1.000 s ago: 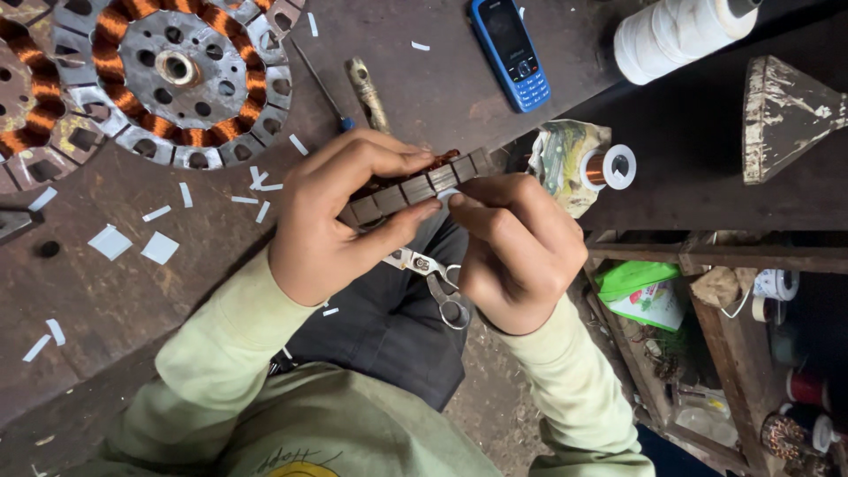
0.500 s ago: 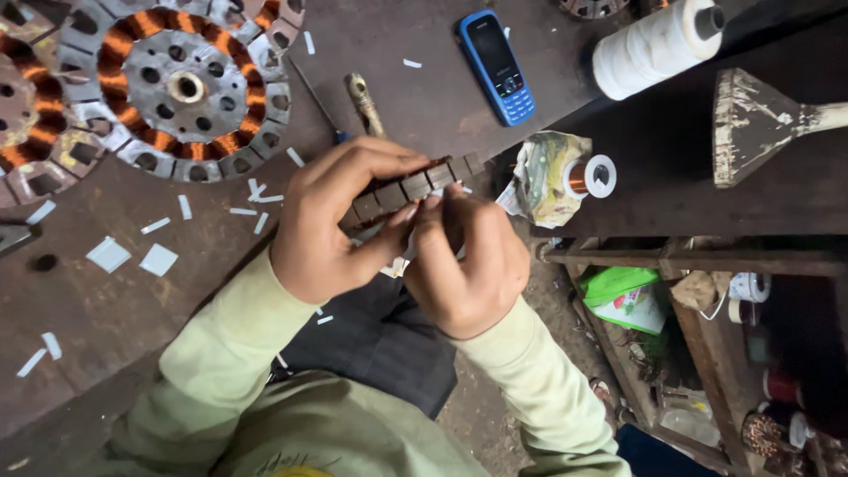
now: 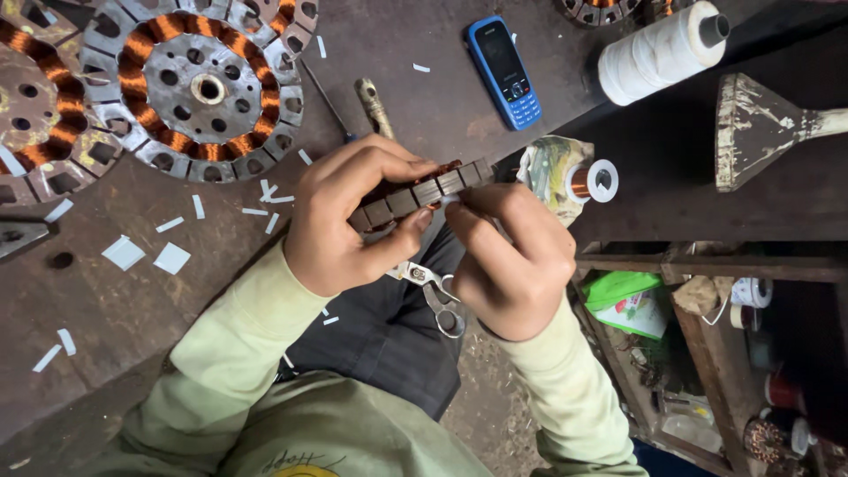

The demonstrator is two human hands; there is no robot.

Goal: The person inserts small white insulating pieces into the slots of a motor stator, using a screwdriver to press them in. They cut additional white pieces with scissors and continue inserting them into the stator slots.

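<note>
Slotted grey metal motor core with copper wire (image 3: 415, 196) sits between both hands, just above the person's lap and close to the near edge of the dark brown worktop (image 3: 424, 106). The left hand (image 3: 349, 225) wraps around the core's left end, with the fingers curled over the top and the thumb pressed under it. The right hand (image 3: 512, 265) is at the core's right part, and its fingers (image 3: 464, 216) are pinched together against the core's side. What they pinch is too small to tell.

A pair of small silver scissors (image 3: 433, 287) lies on the dark cloth on the lap, just under the two hands.

On the worktop, a big round metal disc with orange copper coils (image 3: 199, 84) lies near the far left corner, and part of another one like it (image 3: 40, 115) is at the left edge. Little white paper strips (image 3: 141, 254) are spread over the left side. A blue push-button phone (image 3: 503, 60) lies near the far edge, in the middle. A thin metal tool (image 3: 374, 106) lies between the phone and the big disc. A fat spool of white thread (image 3: 658, 51) lies near the far right corner. A small reel of copper wire (image 3: 594, 180) rests on a crumpled wrapper, just beside the right hand.
</note>
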